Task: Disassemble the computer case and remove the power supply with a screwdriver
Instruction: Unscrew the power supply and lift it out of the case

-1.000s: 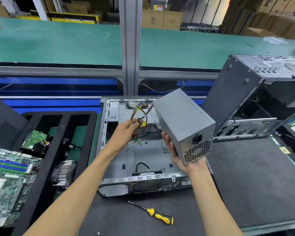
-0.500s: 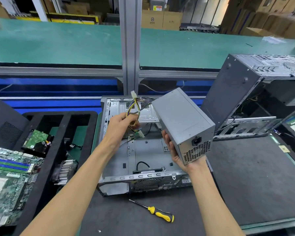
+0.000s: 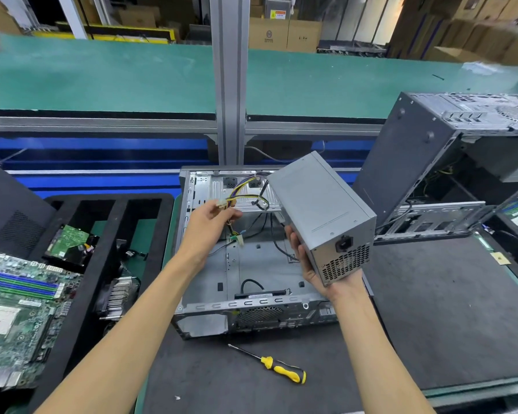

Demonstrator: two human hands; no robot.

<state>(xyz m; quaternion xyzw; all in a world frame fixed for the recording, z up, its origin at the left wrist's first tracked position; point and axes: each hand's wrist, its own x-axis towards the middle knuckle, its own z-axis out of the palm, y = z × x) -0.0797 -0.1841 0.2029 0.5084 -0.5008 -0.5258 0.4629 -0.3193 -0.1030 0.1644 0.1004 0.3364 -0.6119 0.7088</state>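
The grey power supply (image 3: 317,210) is held up above the open computer case (image 3: 251,273), tilted, with its vented end and black socket turned toward the camera. It is supported from below by the right hand (image 3: 314,264), whose palm is under the near lower corner and whose fingers (image 3: 292,237) are curled up around the left side of the box. The left hand (image 3: 210,225) is seen over the left part of the case, and its fingers are closed around a bundle of yellow, black and purple cables (image 3: 245,198); a white connector (image 3: 220,203) is seen sticking out just beside the thumb. The cables are led from the hand toward the far end of the power supply, and a second pale connector (image 3: 239,239) is hanging below the hand. The case is laid flat on the dark mat (image 3: 431,309), and a black cable (image 3: 251,283) is seen on its bare metal floor. A screwdriver (image 3: 269,364) with yellow and black handle is lying on the mat in front of the case, apart from both hands. At the left, a black foam tray (image 3: 81,288) is placed, with a hard drive (image 3: 68,242) and a heatsink (image 3: 118,294) in its compartments, and a green motherboard (image 3: 15,312) is lying over its left side. At the right, another computer case (image 3: 425,162) is standing open.
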